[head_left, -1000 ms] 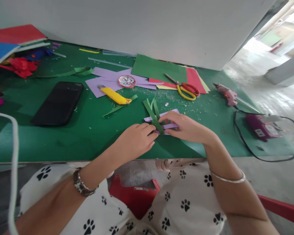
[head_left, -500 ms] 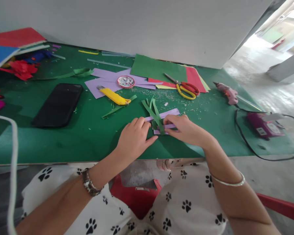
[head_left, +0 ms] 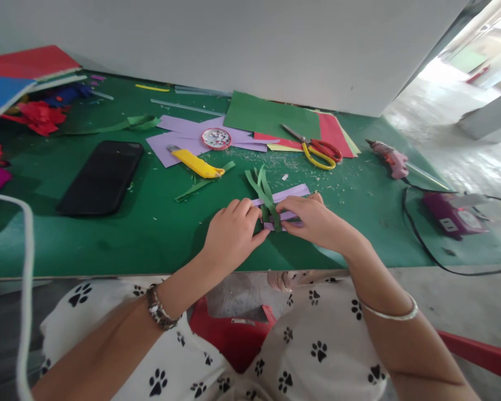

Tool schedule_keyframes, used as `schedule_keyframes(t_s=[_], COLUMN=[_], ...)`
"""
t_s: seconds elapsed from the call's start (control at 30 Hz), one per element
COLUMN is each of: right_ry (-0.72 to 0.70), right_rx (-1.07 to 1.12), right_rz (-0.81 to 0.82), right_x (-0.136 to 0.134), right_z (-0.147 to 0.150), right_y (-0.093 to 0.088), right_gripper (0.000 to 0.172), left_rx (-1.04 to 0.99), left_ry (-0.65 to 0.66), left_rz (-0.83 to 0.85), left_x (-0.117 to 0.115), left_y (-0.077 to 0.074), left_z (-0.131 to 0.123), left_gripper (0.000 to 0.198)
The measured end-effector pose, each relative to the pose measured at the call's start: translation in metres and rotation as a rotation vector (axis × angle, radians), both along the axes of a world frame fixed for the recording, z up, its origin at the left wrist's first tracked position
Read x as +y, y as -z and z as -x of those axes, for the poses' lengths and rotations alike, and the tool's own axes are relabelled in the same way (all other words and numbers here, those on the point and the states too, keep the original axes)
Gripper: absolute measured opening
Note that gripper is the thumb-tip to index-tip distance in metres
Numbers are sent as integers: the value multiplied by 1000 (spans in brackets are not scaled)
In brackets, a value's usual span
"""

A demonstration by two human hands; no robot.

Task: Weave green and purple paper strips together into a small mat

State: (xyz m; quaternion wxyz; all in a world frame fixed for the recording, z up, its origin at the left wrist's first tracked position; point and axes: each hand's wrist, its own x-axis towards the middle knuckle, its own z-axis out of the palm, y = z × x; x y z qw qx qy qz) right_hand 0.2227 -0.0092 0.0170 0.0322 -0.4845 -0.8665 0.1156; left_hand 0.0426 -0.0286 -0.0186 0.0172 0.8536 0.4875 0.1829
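Note:
Green paper strips (head_left: 262, 186) cross over and under several purple paper strips (head_left: 291, 192) in a small weave on the green tabletop near its front edge. At the weave's left side my left hand (head_left: 234, 229) is closed, its fingertips and thumb on the ends of the purple strips. From the right, my right hand (head_left: 311, 218) pinches the strips, thumb low and index finger beside the green ones. My fingers hide part of the weave.
Beyond the hands lie a yellow cutter knife (head_left: 197, 164), a dish of small beads (head_left: 216, 138), scissors (head_left: 311, 149) and green paper (head_left: 271, 116). A black phone (head_left: 102, 178) is left; a pink glue gun (head_left: 390, 158) and its corded purple box (head_left: 453, 214) are right.
My left thumb has come up against the lower left edge of the weave. The right hand stays on the strips, its fingers shifting only slightly.

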Motion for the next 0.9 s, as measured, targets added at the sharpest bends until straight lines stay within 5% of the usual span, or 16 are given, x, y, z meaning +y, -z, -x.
schedule_keyframes(t_s=[0.9], right_ry=[23], right_rx=[3], right_rz=[48], right_x=[-3], right_z=[-4], right_y=[0], right_gripper=[7], left_rx=[-77], left_ry=[67], left_rz=[23], left_x=[3], left_y=[2], left_z=[2], left_gripper=[12])
